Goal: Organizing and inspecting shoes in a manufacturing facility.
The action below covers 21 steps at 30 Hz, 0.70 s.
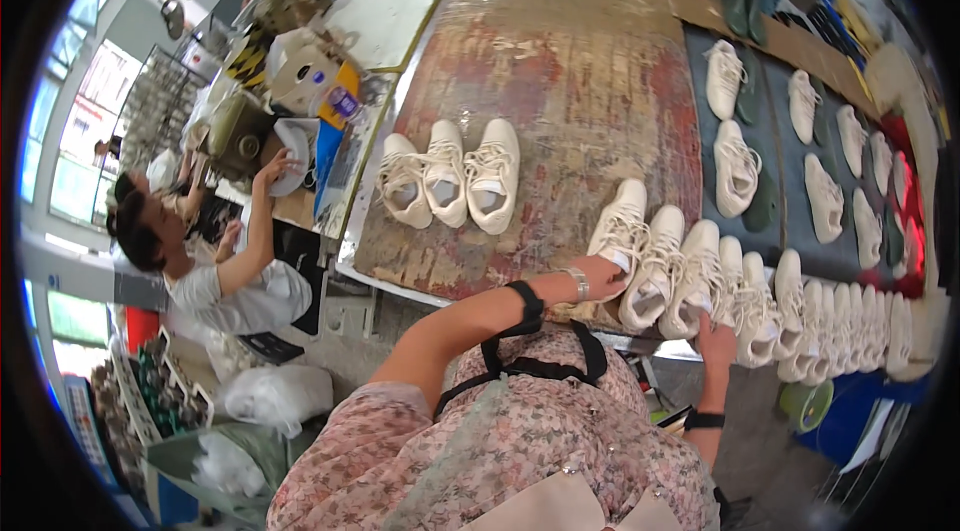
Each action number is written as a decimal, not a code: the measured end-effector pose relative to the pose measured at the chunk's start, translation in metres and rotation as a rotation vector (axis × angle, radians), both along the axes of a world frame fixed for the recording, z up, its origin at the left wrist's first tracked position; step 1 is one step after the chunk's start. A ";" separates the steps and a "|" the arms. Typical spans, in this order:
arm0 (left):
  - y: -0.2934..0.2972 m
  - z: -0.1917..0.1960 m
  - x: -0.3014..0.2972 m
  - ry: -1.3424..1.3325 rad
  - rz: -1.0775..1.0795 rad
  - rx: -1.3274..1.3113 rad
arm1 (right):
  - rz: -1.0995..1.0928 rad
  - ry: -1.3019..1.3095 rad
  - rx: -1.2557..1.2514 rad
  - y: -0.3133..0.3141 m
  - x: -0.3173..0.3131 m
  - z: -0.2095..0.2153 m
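Along the near right edge of the worn table stands a row of cream lace-up sneakers, toes pointing away from me. My left hand (598, 277) is closed on the heel opening of the leftmost sneaker (625, 214) in that row. At the heel of the third sneaker (700, 263), my right hand (714, 339) has its fingers bent around the collar. Between them a second sneaker (656, 256) stands untouched. Three more cream sneakers, among them one at the right (492, 171), sit together on the table's left side.
The wooden table (560, 61) has a stained, scraped top. At its right, a dark conveyor belt (775, 146) carries several cream sneakers and dark green shoe forms. More sneakers (845, 326) line the right edge. A co-worker (220, 266) sits at a sewing machine (240, 136) on the left.
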<state>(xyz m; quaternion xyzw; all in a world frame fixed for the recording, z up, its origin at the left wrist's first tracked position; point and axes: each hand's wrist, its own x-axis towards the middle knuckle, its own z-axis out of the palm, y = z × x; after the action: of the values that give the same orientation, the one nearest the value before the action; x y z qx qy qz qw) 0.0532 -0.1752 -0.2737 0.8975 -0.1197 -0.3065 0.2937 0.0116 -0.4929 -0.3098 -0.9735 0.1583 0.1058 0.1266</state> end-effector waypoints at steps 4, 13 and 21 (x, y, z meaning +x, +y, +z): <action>0.100 -0.003 -0.015 -0.665 0.502 -0.058 | 0.025 -0.108 0.001 0.017 0.001 0.067; 0.219 -0.044 0.014 -0.205 0.898 0.662 | 0.281 -0.158 0.569 0.137 0.026 0.079; 0.129 -0.048 0.003 -0.147 0.576 0.396 | 0.476 -0.002 0.593 0.205 0.003 0.064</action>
<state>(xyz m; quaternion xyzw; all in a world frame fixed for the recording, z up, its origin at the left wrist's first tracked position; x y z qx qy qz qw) 0.0563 -0.0463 -0.3217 0.9535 0.1791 -0.1631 0.1792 0.0150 -0.2882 -0.2456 -0.9043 -0.1097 0.1723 0.3748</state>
